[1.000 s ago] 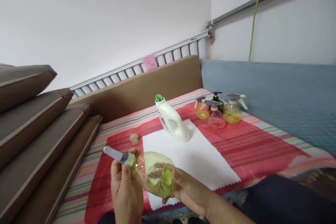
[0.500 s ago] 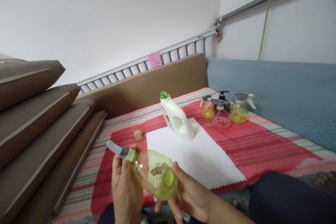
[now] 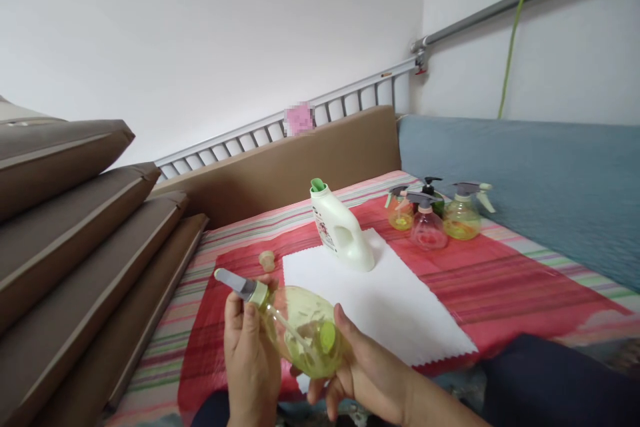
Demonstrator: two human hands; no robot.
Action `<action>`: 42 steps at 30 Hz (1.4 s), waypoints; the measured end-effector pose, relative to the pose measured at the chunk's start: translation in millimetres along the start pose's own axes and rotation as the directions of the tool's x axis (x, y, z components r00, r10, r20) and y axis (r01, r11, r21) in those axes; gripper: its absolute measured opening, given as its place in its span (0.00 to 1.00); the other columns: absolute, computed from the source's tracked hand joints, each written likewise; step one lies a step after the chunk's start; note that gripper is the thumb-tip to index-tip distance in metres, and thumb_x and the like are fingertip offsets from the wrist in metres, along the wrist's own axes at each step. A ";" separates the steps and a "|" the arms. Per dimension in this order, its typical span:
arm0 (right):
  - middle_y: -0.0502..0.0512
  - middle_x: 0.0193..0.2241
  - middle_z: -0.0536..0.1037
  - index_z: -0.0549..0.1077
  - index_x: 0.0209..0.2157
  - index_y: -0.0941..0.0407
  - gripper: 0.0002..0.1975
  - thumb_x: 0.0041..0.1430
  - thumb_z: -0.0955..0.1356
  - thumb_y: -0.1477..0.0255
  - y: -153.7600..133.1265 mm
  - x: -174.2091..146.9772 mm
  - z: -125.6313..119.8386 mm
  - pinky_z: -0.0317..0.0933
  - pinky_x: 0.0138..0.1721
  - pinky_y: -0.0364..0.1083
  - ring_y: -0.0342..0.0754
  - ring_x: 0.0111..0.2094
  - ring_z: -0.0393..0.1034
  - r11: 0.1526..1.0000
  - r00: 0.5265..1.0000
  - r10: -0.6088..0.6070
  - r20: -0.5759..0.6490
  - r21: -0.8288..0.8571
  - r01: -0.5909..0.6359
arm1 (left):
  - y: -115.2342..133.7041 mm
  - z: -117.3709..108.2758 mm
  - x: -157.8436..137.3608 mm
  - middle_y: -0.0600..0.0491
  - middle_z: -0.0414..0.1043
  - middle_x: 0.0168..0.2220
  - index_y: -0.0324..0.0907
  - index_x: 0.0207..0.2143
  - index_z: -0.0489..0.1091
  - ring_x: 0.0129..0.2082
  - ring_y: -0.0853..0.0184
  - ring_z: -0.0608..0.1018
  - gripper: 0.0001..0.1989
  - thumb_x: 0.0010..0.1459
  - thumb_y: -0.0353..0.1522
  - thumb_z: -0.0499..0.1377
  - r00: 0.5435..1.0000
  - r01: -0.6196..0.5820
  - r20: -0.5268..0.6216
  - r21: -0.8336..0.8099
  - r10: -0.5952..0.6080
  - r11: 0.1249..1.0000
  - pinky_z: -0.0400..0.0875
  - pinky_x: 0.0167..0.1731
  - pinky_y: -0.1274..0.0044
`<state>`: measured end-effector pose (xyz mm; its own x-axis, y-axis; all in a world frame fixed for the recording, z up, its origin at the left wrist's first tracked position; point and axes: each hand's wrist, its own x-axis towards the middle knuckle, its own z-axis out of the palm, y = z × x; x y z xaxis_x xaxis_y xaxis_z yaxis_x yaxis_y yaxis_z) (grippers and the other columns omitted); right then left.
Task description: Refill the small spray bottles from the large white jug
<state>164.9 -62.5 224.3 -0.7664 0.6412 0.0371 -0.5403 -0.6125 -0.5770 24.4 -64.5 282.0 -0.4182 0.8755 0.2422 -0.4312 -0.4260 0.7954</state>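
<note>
A clear yellow spray bottle [image 3: 303, 327] with a grey spray head lies tilted on its side between my hands. My left hand [image 3: 253, 343] is closed around its neck, just below the head. Against the bottle's base rests my right hand [image 3: 367, 367], its thumb on top and its fingers curled underneath. Some liquid and a tube show through the clear wall. Beyond the bottle, a pale green jug [image 3: 341, 227] with a handle and an uncapped green spout stands on a white sheet [image 3: 395, 307]. A pale cap [image 3: 267, 260] lies left of the sheet.
Several bottles, among them a pink spray bottle [image 3: 429, 230] and a yellow one [image 3: 463, 219], stand at the back right on a red cloth [image 3: 505, 273]. Stacked brown cushions [image 3: 75, 253] rise on the left. A blue padded side [image 3: 525, 173] borders the right.
The bottle has turned slightly in my hands, and its inner tube now shows more clearly. My right fingers have curled in more. The whole view has shifted a little.
</note>
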 end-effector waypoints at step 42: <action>0.57 0.36 0.76 0.61 0.55 0.55 0.31 0.57 0.64 0.50 13.2 0.8 8.4 0.66 0.20 0.39 0.46 0.28 0.74 0.976 0.973 -0.208 -0.101 0.043 0.213 | -7.2 -4.3 -3.4 0.53 0.77 0.36 0.44 0.37 0.66 0.33 0.67 0.79 0.17 0.47 0.37 0.68 0.988 -0.015 -0.155 0.036 0.021 0.999 0.73 0.36 0.78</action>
<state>154.2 -74.0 223.6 -0.5978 0.7982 0.0735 -0.7060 -0.4809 -0.5200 25.5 -65.4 273.1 -0.5460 0.8205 0.1694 -0.3954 -0.4307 0.8113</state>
